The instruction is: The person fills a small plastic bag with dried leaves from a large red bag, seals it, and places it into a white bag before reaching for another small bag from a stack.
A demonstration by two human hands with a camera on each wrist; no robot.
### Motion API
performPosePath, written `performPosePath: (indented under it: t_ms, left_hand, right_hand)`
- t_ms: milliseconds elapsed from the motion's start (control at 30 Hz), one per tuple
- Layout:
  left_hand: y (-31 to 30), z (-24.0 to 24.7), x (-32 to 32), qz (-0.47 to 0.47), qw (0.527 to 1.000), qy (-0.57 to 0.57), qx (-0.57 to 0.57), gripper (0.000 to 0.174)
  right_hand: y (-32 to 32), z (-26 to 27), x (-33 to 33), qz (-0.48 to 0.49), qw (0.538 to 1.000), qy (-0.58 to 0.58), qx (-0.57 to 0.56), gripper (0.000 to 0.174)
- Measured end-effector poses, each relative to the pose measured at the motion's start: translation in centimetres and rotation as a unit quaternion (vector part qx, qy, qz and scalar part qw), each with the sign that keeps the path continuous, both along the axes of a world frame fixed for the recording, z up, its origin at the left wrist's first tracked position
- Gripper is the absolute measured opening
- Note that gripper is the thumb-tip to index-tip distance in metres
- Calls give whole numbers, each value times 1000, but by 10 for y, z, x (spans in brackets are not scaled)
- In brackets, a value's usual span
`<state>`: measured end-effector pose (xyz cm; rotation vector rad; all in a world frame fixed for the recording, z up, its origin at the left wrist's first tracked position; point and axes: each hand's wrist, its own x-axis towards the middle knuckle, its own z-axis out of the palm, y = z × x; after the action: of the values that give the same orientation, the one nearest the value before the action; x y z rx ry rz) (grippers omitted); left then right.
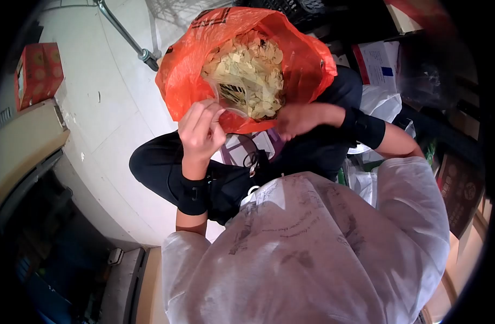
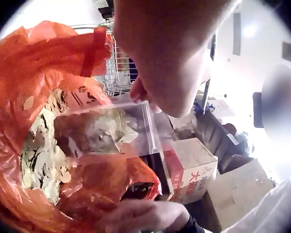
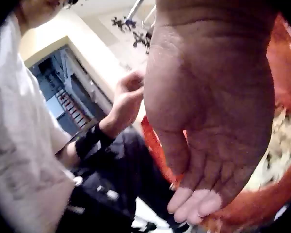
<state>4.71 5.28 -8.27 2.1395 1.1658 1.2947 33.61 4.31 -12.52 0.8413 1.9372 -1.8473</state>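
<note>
An orange plastic bag [image 1: 185,70] [image 2: 19,58] lies open on my lap, full of pale dried flakes [image 1: 247,70]. My left hand [image 1: 201,129] [image 3: 126,97] pinches the top edge of a clear zip bag [image 1: 234,97] [image 2: 106,131] held over the orange bag's mouth; some flakes are inside the clear bag. My right hand [image 1: 299,119] [image 3: 208,121] lies at the orange bag's near rim with straight fingers [image 3: 194,204] pressed against the plastic. In the left wrist view the right hand [image 2: 140,213] shows at the bottom edge of the orange bag.
A red carton [image 1: 39,70] sits on a ledge at the left, and a metal pipe [image 1: 123,32] crosses the white floor [image 1: 107,108]. A wire basket [image 2: 116,73] stands behind the bag. Printed cardboard boxes [image 2: 194,167] and clutter crowd the right side.
</note>
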Motion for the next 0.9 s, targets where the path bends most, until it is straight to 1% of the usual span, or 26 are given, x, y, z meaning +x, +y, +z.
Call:
performPosePath:
  t_ms: [33, 133, 167, 200, 233, 267, 367, 467, 567, 633, 700, 733, 767, 833, 867, 900]
  left_hand:
    - [-2, -2, 0, 5, 1000, -5, 4, 21]
    - [-7, -3, -3, 8, 1000, 2, -9, 22]
    - [-8, -2, -4, 11, 1000, 1, -10, 22]
    - [-8, -1, -4, 6, 1000, -3, -16, 23]
    - [-7, -1, -4, 1, 1000, -6, -21, 23]
    - [-8, -3, -5, 1, 1000, -4, -23, 24]
    - [-8, -5, -7, 14, 999, 8, -34, 22]
    - [2, -13, -6, 10, 998, 3, -66, 23]
    - [16, -6, 5, 16, 998, -32, -60, 24]
    - [25, -9, 10, 8, 997, -24, -69, 22]
    - [28, -18, 14, -30, 998, -18, -57, 22]
    - [30, -11, 14, -40, 997, -8, -69, 22]
    - [32, -11, 15, -39, 998, -7, -55, 24]
    - [31, -16, 10, -36, 997, 44, -61, 25]
    - [31, -18, 10, -35, 997, 40, -60, 25]
    - [27, -16, 10, -35, 997, 45, -52, 25]
  right_hand:
    - [-26, -44, 1, 127, 986, 87, 59, 31]
    - [-121, -205, -12, 221, 973, -68, -2, 33]
    - [-121, -197, -21, 223, 972, -69, -3, 33]
    - [-119, -180, -40, 146, 964, -55, -215, 34]
    - [-116, -168, -53, 62, 907, -38, -414, 40]
    - [-113, -167, -62, 36, 882, -27, -468, 40]
    - [-105, -172, -85, 31, 935, -9, -353, 40]
    - [-94, -174, -93, 15, 974, -9, -225, 41]
    - [-85, -155, -84, 2, 996, -14, -87, 41]
    - [-65, -137, -61, 2, 1000, -25, -1, 42]
    - [-45, -126, -37, 1, 996, -35, 76, 42]
    - [-40, -124, -27, -2, 994, -39, 103, 42]
    - [-35, -120, -20, -3, 991, -41, 130, 42]
    - [-33, -111, -19, -7, 990, -29, 140, 43]
    - [-38, -107, -20, -9, 989, -26, 143, 43]
    - [-32, -106, -24, 7, 997, -21, 67, 37]
